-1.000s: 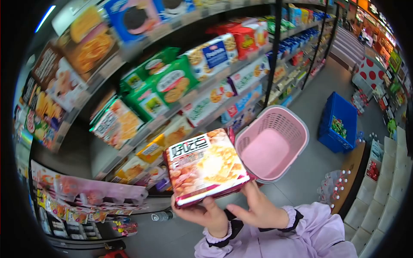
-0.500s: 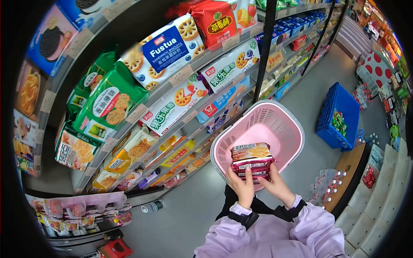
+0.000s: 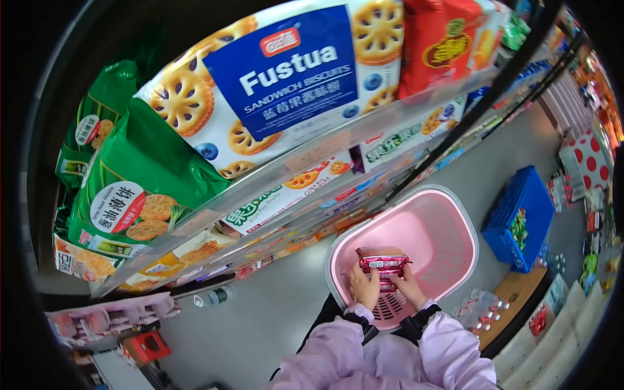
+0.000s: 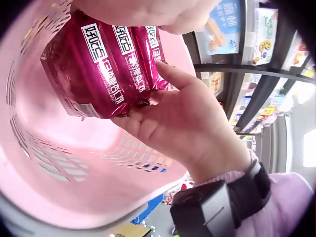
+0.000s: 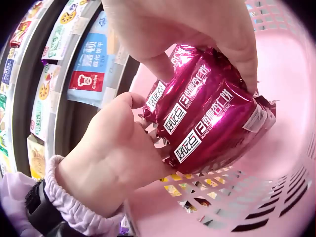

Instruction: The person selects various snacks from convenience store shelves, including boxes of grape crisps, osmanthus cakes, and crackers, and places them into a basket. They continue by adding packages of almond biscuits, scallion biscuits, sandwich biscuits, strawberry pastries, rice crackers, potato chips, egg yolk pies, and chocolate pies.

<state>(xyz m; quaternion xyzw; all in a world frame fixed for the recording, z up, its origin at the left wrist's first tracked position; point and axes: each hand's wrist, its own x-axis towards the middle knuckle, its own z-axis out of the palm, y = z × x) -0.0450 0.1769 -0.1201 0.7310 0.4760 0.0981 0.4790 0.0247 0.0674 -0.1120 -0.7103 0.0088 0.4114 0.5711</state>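
Three dark-red shiny snack packs (image 3: 383, 261) (image 4: 116, 64) (image 5: 207, 113) lie side by side in a bundle, held inside the mouth of a pink basket (image 3: 463, 244) (image 4: 98, 197) (image 5: 276, 64). My left hand (image 3: 364, 286) (image 4: 143, 12) (image 5: 113, 150) grips the bundle's left end, its fingers partly hidden under the packs. At the other end my right hand (image 3: 411, 290) (image 4: 182, 118) (image 5: 197, 29) holds on, thumb against the wrappers. Whether the packs touch the basket's bottom I cannot tell.
Shelves of biscuits, with a white-and-blue pack (image 3: 286, 84) and green packs (image 3: 140, 182), rise close on the left. A blue crate (image 3: 520, 218) stands on the right, bottles (image 3: 480, 309) nearer. Another bottle (image 3: 213, 297) lies on the floor at left.
Both hands have carried the packs away from the shelf, down and right into the basket, keeping hold of them. The view has moved closer to the shelf.
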